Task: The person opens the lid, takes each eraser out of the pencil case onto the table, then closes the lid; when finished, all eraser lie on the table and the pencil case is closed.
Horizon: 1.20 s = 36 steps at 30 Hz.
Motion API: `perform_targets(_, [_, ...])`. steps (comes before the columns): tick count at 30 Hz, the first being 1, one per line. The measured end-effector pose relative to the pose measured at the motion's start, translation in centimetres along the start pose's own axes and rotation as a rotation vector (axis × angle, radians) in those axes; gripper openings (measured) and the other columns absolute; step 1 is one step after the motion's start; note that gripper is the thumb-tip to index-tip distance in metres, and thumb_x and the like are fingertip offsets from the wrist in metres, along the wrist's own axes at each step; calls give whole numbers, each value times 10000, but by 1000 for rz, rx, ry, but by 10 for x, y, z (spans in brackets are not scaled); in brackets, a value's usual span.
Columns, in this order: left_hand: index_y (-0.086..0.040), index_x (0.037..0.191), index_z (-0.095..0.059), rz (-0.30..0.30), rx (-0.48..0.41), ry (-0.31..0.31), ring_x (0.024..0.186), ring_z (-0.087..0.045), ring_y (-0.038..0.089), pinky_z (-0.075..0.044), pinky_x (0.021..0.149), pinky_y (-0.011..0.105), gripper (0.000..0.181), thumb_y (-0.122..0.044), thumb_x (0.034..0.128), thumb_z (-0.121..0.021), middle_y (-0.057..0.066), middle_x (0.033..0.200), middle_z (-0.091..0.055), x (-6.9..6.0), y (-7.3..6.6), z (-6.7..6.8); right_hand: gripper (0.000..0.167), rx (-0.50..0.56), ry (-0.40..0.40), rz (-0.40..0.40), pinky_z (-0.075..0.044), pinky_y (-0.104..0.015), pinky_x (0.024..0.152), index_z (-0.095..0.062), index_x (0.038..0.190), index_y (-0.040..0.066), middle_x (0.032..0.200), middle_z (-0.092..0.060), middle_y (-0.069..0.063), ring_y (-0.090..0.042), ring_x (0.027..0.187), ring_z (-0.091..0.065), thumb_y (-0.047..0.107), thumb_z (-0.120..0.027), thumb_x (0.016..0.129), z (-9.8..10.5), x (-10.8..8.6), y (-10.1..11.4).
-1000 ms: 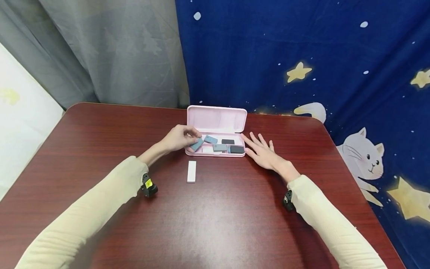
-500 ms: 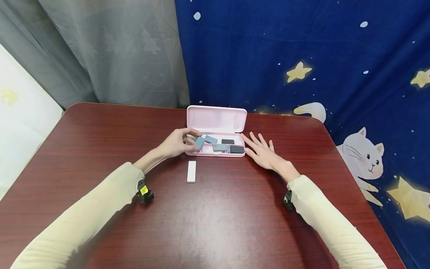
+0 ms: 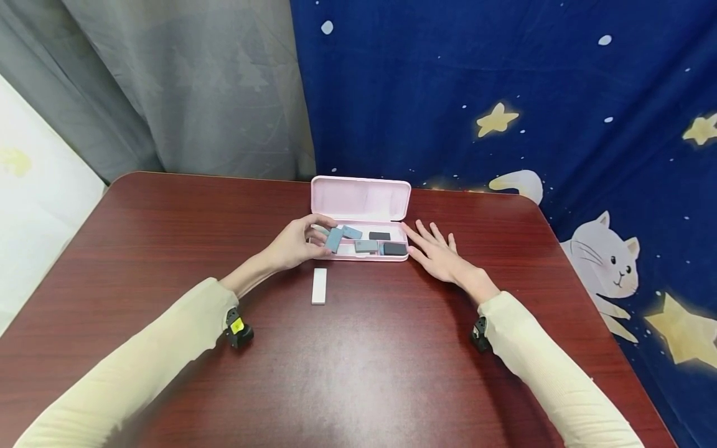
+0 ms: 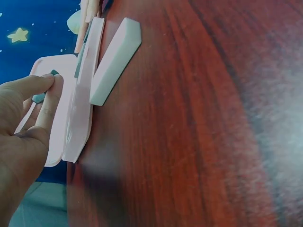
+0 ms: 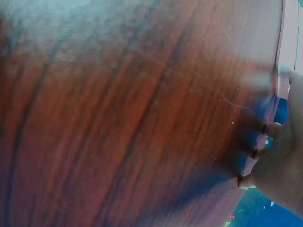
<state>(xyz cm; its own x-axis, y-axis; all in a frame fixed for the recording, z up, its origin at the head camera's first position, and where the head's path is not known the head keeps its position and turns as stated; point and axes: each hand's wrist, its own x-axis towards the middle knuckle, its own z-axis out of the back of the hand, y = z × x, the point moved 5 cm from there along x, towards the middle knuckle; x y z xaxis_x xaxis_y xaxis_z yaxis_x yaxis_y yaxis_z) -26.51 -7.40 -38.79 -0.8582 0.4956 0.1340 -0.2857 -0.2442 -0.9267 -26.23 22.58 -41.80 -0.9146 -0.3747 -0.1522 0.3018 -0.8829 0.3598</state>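
A pink pencil case point(image 3: 361, 198) lies with its lid raised near the table's far edge. Between thumb and fingertips, my left hand point(image 3: 291, 246) pinches a blue-grey eraser point(image 3: 333, 240) over the case's left end. Inside are another blue-grey eraser point(image 3: 351, 232), a grey one point(image 3: 366, 246), and two dark blocks, one at the back point(image 3: 379, 236) and one at front right point(image 3: 394, 249). My right hand point(image 3: 439, 258) has its fingers spread on the table, thumb and index finger against the case's right end. The left wrist view shows the pinched eraser mostly hidden by fingers point(image 4: 47, 101).
A long white block point(image 3: 318, 286) lies on the table just in front of the case's left end. The reddish-brown wooden table point(image 3: 358, 373) reaches back to grey and blue curtains point(image 3: 403, 93) behind the case.
My left hand has turned and drawn slightly toward me, so the pinched eraser now stands more upright and a little to the right. The right hand stays where it was.
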Motion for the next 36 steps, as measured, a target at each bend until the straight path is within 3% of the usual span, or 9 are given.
perform_targets(7, [112, 1215, -552, -72, 20, -50, 917, -622, 376, -547, 816, 428, 499, 108, 757, -750, 262, 1095, -612, -10, -22, -2, 575, 1, 0, 4, 41, -685, 1069, -116, 1546, 367, 1607, -66, -90, -374, 1446, 32, 505, -318, 1026, -1, 1, -1])
perform_targets(10, [122, 1194, -554, -93, -17, -49, 960, -609, 365, -543, 831, 397, 491, 124, 746, -756, 254, 1114, -595, -12, -22, -4, 574, -2, -2, 3, 37, -686, 1068, -114, 1544, 376, 1607, -69, -89, -374, 1446, 30, 513, -315, 1024, -1, 1, -2])
perform_targets(13, [92, 1194, -566, -105, -35, -49, 968, -611, 331, -549, 816, 350, 502, 134, 734, -763, 225, 1136, -592, -10, -12, -7, 573, -5, -2, 3, 29, -687, 1070, -115, 1543, 380, 1607, -69, -82, -370, 1447, 26, 519, -310, 1023, -1, 1, -2])
perform_targets(20, [52, 1290, -534, -142, -17, -70, 923, -618, 284, -556, 766, 275, 603, 149, 735, -748, 188, 1177, -578, -10, -7, -11, 570, 1, 2, -1, 33, -684, 1071, -113, 1543, 383, 1608, -64, -78, -364, 1448, 31, 509, -316, 1025, 0, 1, -1])
perform_targets(23, [41, 1259, -567, -123, -35, -64, 932, -610, 275, -554, 769, 267, 558, 148, 741, -744, 158, 1214, -555, -13, -10, -14, 569, 5, 0, 0, 35, -684, 1071, -115, 1543, 381, 1608, -68, -82, -362, 1449, 30, 504, -320, 1026, 0, 1, -1])
perform_targets(31, [41, 1209, -587, -43, -82, -54, 885, -632, 287, -560, 753, 271, 509, 141, 738, -751, 189, 1092, -572, -27, -18, -28, 569, 2, -5, 2, 33, -682, 1072, -116, 1540, 392, 1608, -68, -77, -353, 1451, 29, 526, -304, 1021, 0, 1, 1])
perform_targets(36, [57, 1172, -579, 45, -102, -84, 834, -660, 261, -570, 735, 286, 509, 157, 707, -761, 189, 1037, -612, -36, -20, -40, 573, 1, 0, -2, 41, -684, 1069, -114, 1543, 382, 1609, -60, -78, -356, 1450, 37, 517, -313, 1022, -1, 0, 0])
